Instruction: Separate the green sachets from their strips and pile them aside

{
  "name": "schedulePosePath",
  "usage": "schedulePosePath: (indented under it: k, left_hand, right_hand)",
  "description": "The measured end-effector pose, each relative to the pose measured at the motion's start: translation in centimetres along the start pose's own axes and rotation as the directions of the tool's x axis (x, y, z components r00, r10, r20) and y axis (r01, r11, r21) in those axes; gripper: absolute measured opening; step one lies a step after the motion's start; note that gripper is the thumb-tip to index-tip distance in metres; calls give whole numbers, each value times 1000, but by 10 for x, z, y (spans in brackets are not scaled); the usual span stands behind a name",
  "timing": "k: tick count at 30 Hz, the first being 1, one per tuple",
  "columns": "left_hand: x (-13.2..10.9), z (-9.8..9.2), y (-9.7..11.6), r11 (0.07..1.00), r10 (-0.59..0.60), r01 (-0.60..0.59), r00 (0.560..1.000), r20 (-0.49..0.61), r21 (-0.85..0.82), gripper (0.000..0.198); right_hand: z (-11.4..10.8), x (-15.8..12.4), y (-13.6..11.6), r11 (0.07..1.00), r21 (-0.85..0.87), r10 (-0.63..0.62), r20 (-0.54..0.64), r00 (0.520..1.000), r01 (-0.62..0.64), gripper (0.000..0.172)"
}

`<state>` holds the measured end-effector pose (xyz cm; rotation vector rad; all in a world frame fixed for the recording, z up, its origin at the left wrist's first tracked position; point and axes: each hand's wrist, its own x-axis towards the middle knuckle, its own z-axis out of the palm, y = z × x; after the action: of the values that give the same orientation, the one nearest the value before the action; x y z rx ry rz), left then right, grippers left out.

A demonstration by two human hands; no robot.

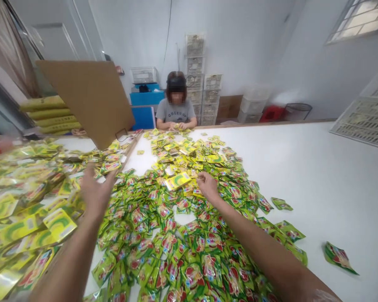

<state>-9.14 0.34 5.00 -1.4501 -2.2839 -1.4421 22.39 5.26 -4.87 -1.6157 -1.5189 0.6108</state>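
My left hand [96, 188] is over the left-hand heap of yellow packs [59, 224]. Motion smears it, but thumb and fingers stand apart and I see nothing between them. Farther right, my right hand [208, 185] has its fingers pinched together at the edge of the yellow packets [214, 158]. Whatever is in that pinch is too small to make out. Just left of these fingers lies a larger yellow pack [178, 181], on top of the pile. Green sachets with red fruit pictures [193, 274] spread below and around both forearms.
Between the two heaps runs a wooden strip [132, 147]. A brown cardboard sheet [88, 98] stands tilted at the back left. Across the white table [302, 167] a person [176, 107] handles small packets. Stray sachets [340, 256] and a white crate [365, 119] are at right.
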Motion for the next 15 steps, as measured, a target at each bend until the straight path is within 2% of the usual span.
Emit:
schedulePosePath:
  k: [1, 2, 4, 5, 7, 9, 11, 13, 15]
  left_hand:
    - [-9, 16, 10, 998, 50, -55, 985, 167, 28, 62]
    - [-20, 34, 20, 990, 121, -137, 941, 316, 28, 54]
    - [-46, 74, 35, 959, 252, -283, 823, 508, -18, 59]
    - [-57, 93, 40, 950, 281, -308, 776, 565, -48, 65]
    - [-74, 125, 44, 954, 277, -282, 704, 654, -101, 70]
    - [-83, 143, 44, 976, 217, -160, 680, 700, -146, 64]
    - [-85, 146, 42, 969, 150, 44, 681, 716, -244, 58]
    - [-84, 137, 40, 880, 107, 268, 691, 715, -391, 58]
    - [-86, 122, 38, 778, 76, 387, 724, 685, -495, 59]
  right_hand:
    - [0, 8, 4, 1000, -4, 5, 9, 1000, -5, 21]
    - [0, 13, 7, 1000, -8, -15, 23, 1000, 16, 24]
    - [3, 16, 9, 983, -64, -164, 89, 982, 170, 38]
    - [6, 17, 9, 952, -110, -270, 146, 952, 286, 49]
    - [12, 16, 8, 846, -208, -427, 290, 857, 492, 66]
    - [19, 17, 6, 775, -260, -450, 411, 793, 575, 70]
    - [24, 19, 4, 771, -251, -447, 443, 777, 586, 61]
    - [24, 17, 0, 827, -193, -436, 372, 819, 528, 44]
    - [22, 8, -9, 927, -83, -331, 286, 899, 367, 30]
